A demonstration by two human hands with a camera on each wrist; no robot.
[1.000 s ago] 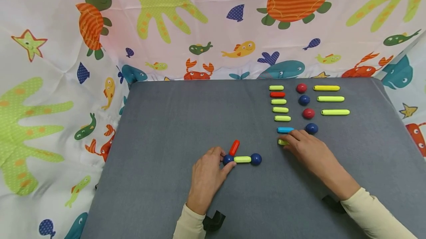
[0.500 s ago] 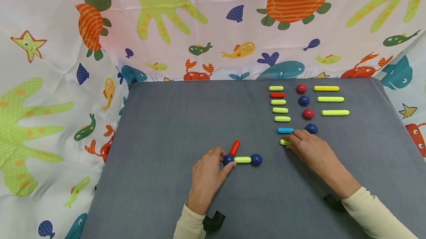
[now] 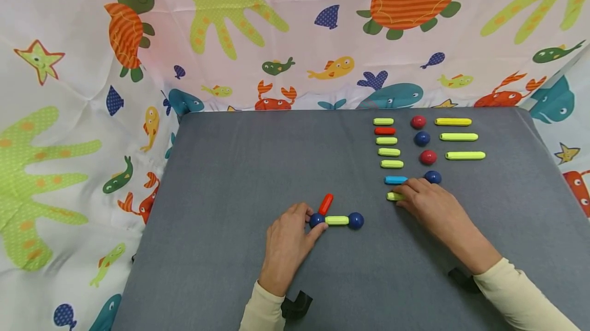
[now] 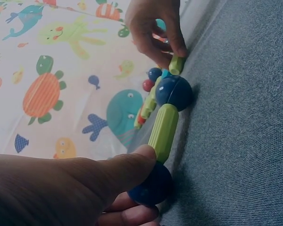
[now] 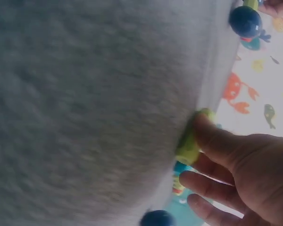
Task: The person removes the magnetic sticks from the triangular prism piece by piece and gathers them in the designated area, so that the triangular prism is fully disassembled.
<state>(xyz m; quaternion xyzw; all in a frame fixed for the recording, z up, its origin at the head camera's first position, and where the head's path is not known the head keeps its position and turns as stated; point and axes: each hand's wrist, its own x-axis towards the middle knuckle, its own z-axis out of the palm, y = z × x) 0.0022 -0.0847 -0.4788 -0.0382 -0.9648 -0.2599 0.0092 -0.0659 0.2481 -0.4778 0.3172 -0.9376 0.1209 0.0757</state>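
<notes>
My left hand (image 3: 287,244) pinches a blue ball (image 3: 316,220) between thumb and fingers. A short yellow-green rod (image 3: 337,221) runs from that ball to a second blue ball (image 3: 356,221). From the held ball a red rod (image 3: 325,204) points up and away, in line with the ball's top. Over at the right, my right hand (image 3: 428,210) grips another short yellow-green rod (image 5: 188,148), lying low at the cloth; in the head view only its left end shows. Just above it lies a blue rod (image 3: 395,180), close to the fingertips.
Several short rods (image 3: 388,152) form a column at the back right. Beside them stand red and blue balls (image 3: 428,157), then long yellow-green rods (image 3: 465,156). Grey cloth (image 3: 221,182) covers the table; a patterned curtain (image 3: 295,34) hangs behind and at the sides.
The right hand and its yellow-green rod have shifted very slightly to the right since the first frame. The left hand and the joined pieces stay in place.
</notes>
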